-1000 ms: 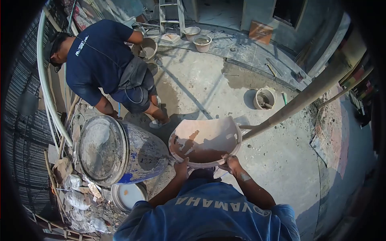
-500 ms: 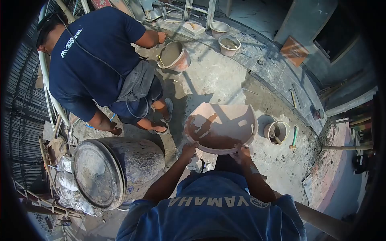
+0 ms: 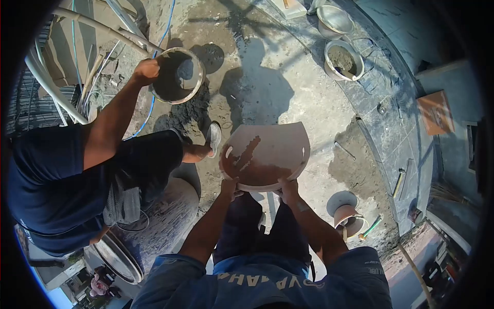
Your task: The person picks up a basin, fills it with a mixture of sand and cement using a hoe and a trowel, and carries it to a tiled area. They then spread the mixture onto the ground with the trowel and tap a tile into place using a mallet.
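Observation:
Out in front of my legs I hold a wide pinkish scoop-like tub (image 3: 280,144) with a straight far edge and slots in its sides. A reddish-brown, damp-looking patch covers part of its inside. My left hand (image 3: 230,188) is closed on the near rim, left of the middle. On the same rim, to the right, my right hand (image 3: 288,190) is closed too. Most of my fingers are hidden under the rim. At upper left, a co-worker's hand (image 3: 148,71) grips the rim of a round bucket (image 3: 198,90), which has a pale patch inside.
A large drum (image 3: 167,211) stands behind the co-worker at left. To my right are a small bucket (image 3: 348,212) and a green-handled hammer (image 3: 371,228). A bucket of grey mix (image 3: 329,64) and a pale bucket (image 3: 334,23) stand farther off. A hammer (image 3: 399,183) lies on the ledge.
My view has shifted, and both hands still hold the tub. The co-worker has turned and come nearer on the left, holding a bucket by its rim.

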A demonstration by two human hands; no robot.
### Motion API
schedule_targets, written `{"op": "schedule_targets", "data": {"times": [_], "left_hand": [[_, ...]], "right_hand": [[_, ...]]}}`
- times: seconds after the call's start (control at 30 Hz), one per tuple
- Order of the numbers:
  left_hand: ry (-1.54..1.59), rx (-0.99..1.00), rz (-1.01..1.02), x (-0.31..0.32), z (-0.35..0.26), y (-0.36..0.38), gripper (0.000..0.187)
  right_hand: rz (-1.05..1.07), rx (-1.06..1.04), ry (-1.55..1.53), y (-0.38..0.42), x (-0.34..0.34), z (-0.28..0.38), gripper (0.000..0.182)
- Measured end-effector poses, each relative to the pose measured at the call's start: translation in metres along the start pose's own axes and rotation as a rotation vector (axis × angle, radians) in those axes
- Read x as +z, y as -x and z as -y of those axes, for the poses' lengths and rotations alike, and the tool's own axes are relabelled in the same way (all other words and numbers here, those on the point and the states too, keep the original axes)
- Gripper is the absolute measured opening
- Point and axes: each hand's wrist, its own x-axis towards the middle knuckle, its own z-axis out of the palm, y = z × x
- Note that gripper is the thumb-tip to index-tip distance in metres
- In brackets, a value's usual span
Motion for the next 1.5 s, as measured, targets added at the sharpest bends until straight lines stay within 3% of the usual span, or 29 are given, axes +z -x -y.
{"op": "schedule_targets", "data": {"times": [0.2, 0.33, 0.37, 0.47, 0.6, 0.7, 0.8, 0.87, 0.93, 1.07, 1.17, 1.23, 1.3, 1.37, 1.4, 1.43, 1.5], "left_hand": [[0.192, -0.033, -0.052, 0.011, -0.070, -0.127, 0.032], [0.193, -0.030, -0.116, 0.002, -0.103, -0.233, 0.034], [0.164, 0.009, -0.160, 0.000, -0.108, -0.259, 0.035], [0.145, 0.106, -0.217, 0.008, -0.136, -0.338, 0.034], [0.228, 0.181, -0.180, 0.017, -0.187, -0.422, 0.032], [0.214, 0.298, -0.005, 0.043, -0.283, -0.438, 0.032], [0.116, 0.403, -0.178, 0.057, -0.348, -0.426, 0.034], [0.104, 0.377, -0.315, 0.056, -0.361, -0.397, 0.034], [0.221, 0.347, -0.339, 0.044, -0.343, -0.379, 0.035], [0.214, 0.307, -0.304, 0.020, -0.307, -0.389, 0.036], [0.230, 0.263, -0.287, 0.029, -0.344, -0.430, 0.037], [0.061, 0.286, -0.206, 0.037, -0.398, -0.462, 0.043], [0.001, 0.274, -0.244, 0.055, -0.472, -0.496, 0.016], [-0.017, 0.346, -0.284, 0.063, -0.495, -0.489, 0.014], [-0.042, 0.394, -0.321, 0.067, -0.494, -0.481, 0.014], [0.017, 0.305, -0.392, 0.073, -0.495, -0.458, 0.032], [0.116, 0.332, -0.315, 0.074, -0.481, -0.426, 0.034]], "right_hand": [[-0.022, 0.059, 0.120, -0.164, 0.061, 0.011, 0.023], [-0.088, 0.037, 0.093, -0.254, 0.122, 0.014, 0.028], [0.011, 0.087, 0.139, -0.297, 0.118, -0.004, 0.032], [-0.179, 0.075, 0.141, -0.336, 0.177, 0.034, 0.036], [-0.149, 0.047, 0.082, -0.411, 0.223, 0.071, 0.040], [-0.123, -0.013, 0.111, -0.446, 0.276, 0.131, 0.039], [-0.057, 0.013, 0.103, -0.466, 0.300, 0.156, 0.036], [-0.084, 0.056, 0.081, -0.448, 0.306, 0.158, 0.047], [-0.197, 0.077, 0.128, -0.406, 0.322, 0.156, 0.035], [-0.173, 0.159, 0.102, -0.420, 0.300, 0.128, 0.038], [-0.186, 0.179, 0.070, -0.465, 0.328, 0.154, 0.040], [-0.115, 0.059, 0.031, -0.482, 0.371, 0.202, 0.031], [-0.021, 0.106, 0.110, -0.532, 0.406, 0.265, 0.023], [-0.015, 0.085, 0.143, -0.533, 0.423, 0.285, 0.021], [-0.027, 0.079, 0.177, -0.526, 0.426, 0.292, 0.023], [0.002, 0.162, 0.189, -0.522, 0.410, 0.290, 0.027], [-0.171, 0.142, 0.201, -0.489, 0.409, 0.287, 0.046]]}}
